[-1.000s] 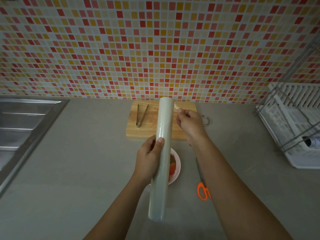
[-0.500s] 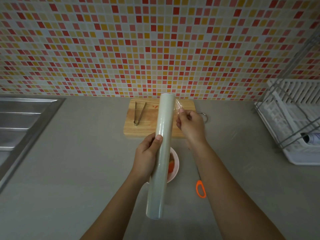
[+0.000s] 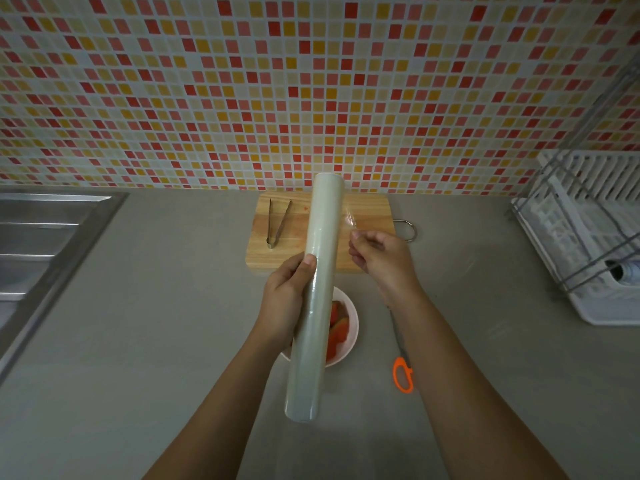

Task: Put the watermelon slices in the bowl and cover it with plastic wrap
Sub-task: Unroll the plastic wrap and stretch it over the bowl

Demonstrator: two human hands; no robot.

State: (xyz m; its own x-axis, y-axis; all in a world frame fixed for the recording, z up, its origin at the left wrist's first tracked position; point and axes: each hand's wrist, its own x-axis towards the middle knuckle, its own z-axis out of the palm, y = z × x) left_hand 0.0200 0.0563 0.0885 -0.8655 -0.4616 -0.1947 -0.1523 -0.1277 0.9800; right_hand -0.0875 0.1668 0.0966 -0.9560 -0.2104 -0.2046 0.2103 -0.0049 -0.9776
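Note:
A long roll of plastic wrap [image 3: 317, 296] is held up lengthwise above the counter, and my left hand [image 3: 287, 299] grips it around the middle. To its right, my right hand [image 3: 377, 258] pinches the loose clear edge of the wrap [image 3: 349, 220], drawn a short way off the roll. Under the roll stands a white bowl [image 3: 349, 337] with red watermelon slices [image 3: 337, 327] in it, half hidden by the roll and my left hand.
Behind the bowl lies a wooden cutting board [image 3: 367, 216] with metal tongs [image 3: 277, 221] on it. Orange-handled scissors [image 3: 403, 372] lie right of the bowl. A steel sink [image 3: 38, 244] is at the left, a white dish rack [image 3: 588, 237] at the right.
My right hand has moved to the right, away from the roll, drawing the film's edge out. The roll stays in my left hand.

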